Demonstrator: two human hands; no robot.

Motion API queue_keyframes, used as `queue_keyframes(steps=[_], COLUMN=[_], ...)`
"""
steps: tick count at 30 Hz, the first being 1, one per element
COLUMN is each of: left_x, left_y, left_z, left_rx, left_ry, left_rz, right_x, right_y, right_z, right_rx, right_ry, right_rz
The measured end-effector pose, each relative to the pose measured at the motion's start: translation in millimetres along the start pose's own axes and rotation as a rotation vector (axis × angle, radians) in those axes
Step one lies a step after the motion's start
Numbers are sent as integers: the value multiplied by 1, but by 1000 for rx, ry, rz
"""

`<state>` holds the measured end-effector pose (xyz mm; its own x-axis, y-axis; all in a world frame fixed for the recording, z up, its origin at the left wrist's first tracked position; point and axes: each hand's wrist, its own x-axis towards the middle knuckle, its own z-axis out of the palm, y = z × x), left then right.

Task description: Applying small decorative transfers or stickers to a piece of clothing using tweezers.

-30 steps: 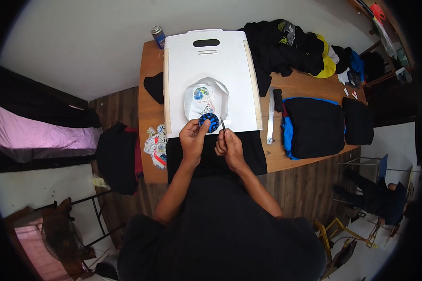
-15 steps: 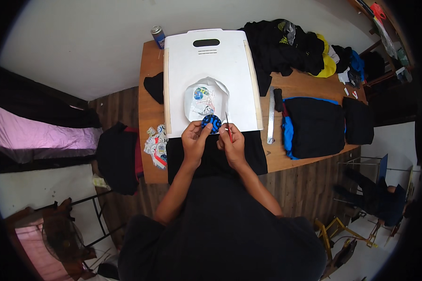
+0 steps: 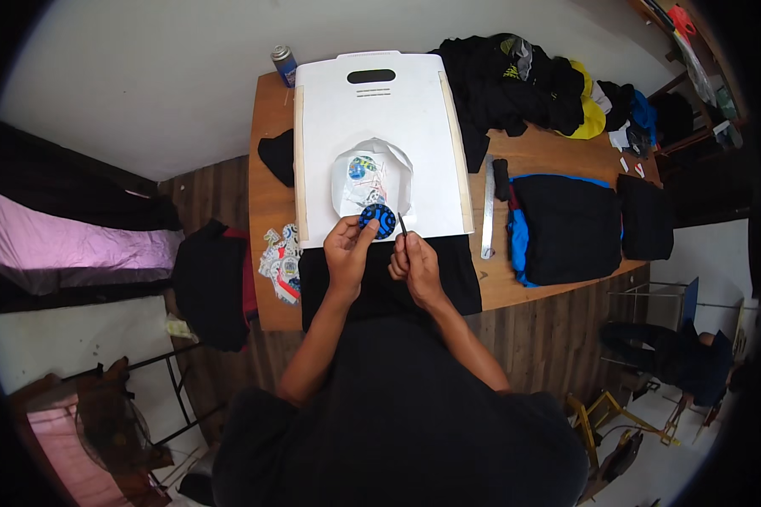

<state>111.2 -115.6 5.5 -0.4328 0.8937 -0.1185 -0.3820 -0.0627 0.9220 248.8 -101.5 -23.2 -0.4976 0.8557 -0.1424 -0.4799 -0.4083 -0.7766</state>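
Note:
Between the thumb and fingers of my left hand is a round blue-and-black patterned patch, held by its left edge. My right hand is closed around a slim, dark, pointed tool; its tip points up beside the patch's right edge, and its grip is hidden by my fingers. Just beyond both hands sits a round white container holding a green-and-blue round piece and thin trimmed scraps. It rests on a large white board with a dark oval slot near its far end.
Printed cut-outs lie to the left on the wooden table. Black cloth covers the near edge. A metal ruler and folded black garments are at right, piled clothes behind. A spray can stands far left.
The patch and my left hand have shifted slightly left. My right hand has turned the tool, so its red part no longer shows and its tip slants left.

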Motion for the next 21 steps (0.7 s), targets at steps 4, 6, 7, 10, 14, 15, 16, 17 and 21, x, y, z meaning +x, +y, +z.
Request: queue_keyframes(steps=[4,6,7,10,14,15,16,17,21], left_x=[0,0,-1,-1,0,-1,-1,-1,-1], left_y=[-3,-4,-4,-2,-3,-1,0,0,0], left_z=[-3,-3,-2,-1,-1,1,2,2,2], left_rx=[-11,-15,-20,-14,-16,-7,1,2,-1], left_ry=[0,-3,-7,-14,-15,-14,-13,-13,-17], left_rz=[-12,-8,-4,-7,-1,-2,-3,-3,-1], right_x=[0,0,0,0,0,0,0,0,1], right_y=[-1,0,-1,-1,0,0,-1,-2,1], right_z=[4,5,4,4,3,3,3,4,1], right_rx=[18,23,23,22,5,4,4,-1,-1], right_ry=[-18,-9,-9,-6,-9,-10,-11,-6,-10], right_rz=[12,17,16,11,17,18,18,16,19])
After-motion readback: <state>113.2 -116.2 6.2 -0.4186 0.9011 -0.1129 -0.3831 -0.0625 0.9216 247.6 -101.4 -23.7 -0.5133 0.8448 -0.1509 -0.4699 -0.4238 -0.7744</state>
